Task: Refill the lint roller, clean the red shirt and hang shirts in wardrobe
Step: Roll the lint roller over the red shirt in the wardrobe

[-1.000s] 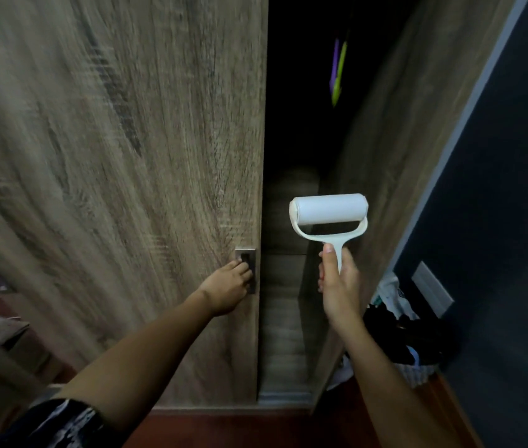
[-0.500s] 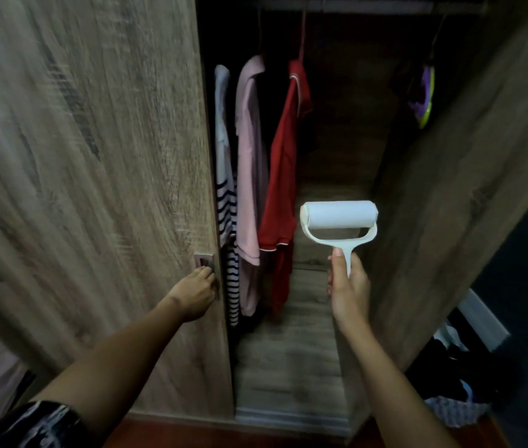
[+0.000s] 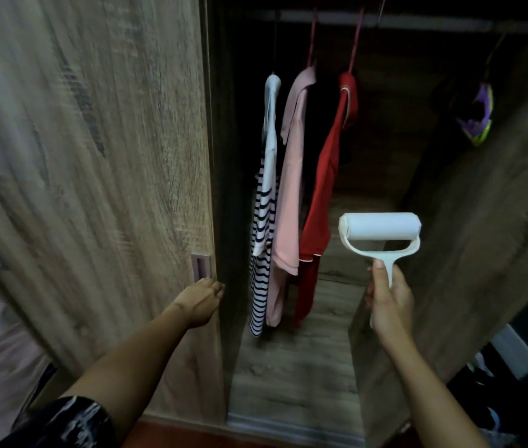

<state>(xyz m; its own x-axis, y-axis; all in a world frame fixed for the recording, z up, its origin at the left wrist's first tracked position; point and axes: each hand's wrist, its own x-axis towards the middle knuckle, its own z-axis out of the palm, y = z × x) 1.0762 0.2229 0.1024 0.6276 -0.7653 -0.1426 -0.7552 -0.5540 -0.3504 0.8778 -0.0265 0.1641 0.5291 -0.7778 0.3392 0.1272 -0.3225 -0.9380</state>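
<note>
Lint roller [image 3: 380, 228]: one; hanging shirts [image 3: 290, 202]: three.

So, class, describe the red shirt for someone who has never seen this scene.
Look inside the open wooden wardrobe, at the three shirts hanging from its rail. The red shirt is the rightmost, beside the pink shirt, and the only solid red one.
</note>
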